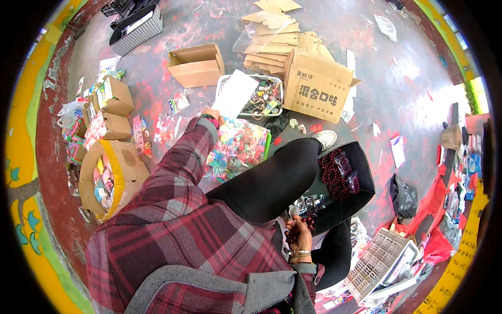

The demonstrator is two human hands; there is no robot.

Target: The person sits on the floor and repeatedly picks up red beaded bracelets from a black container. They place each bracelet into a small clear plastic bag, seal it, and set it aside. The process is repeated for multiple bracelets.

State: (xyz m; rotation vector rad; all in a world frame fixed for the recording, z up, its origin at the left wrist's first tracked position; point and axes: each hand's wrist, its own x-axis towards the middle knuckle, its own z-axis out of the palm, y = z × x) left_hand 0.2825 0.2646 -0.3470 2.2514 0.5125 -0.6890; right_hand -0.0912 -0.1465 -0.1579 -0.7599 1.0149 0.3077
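My left hand (212, 113) reaches forward, its fingers closed at the near corner of a white sheet (237, 93). Part of a white tray (220, 85) of small mixed trinkets lies beneath the sheet. Close to my lap, my right hand (301, 238) is curled around dark red beads (291, 233), some of which show past the fingers. A small whitish piece (294, 210) is at its fingertips. Just beyond sits a black bin (361, 166) holding a heap of similar dark red beads (334, 175) and clear plastic packets (310, 204).
Colourful small packets (238, 149) fill a green-edged tray before my left knee. Beyond are an open carton (194, 65), a large printed box (319, 86) and stacked flattened cardboard (269, 44). A taped carton (128, 175) stands at left; a grey plastic crate (377, 261) lies at lower right.
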